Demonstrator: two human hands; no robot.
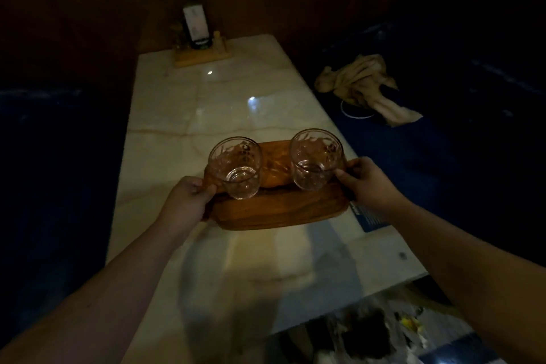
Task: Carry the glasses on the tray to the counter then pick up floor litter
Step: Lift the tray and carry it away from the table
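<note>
A brown wooden tray (274, 210) is at the middle of a pale marble table (206, 103). Two clear drinking glasses stand upright on it: the left glass (236, 168) and the right glass (316, 162). My left hand (186, 201) grips the tray's left end, thumb on top beside the left glass. My right hand (366, 180) holds the tray's right end, fingers touching the right glass's base. Whether the tray is lifted off the table I cannot tell. Small dark and yellow bits of litter (407, 322) lie on the floor at the lower right.
A wooden condiment holder (201, 50) with a menu card stands at the table's far end. A beige cloth (366, 86) and a white ring lie on the dark blue seat to the right. A blue card (369, 216) sits at the table's right edge. Dark seating runs along the left.
</note>
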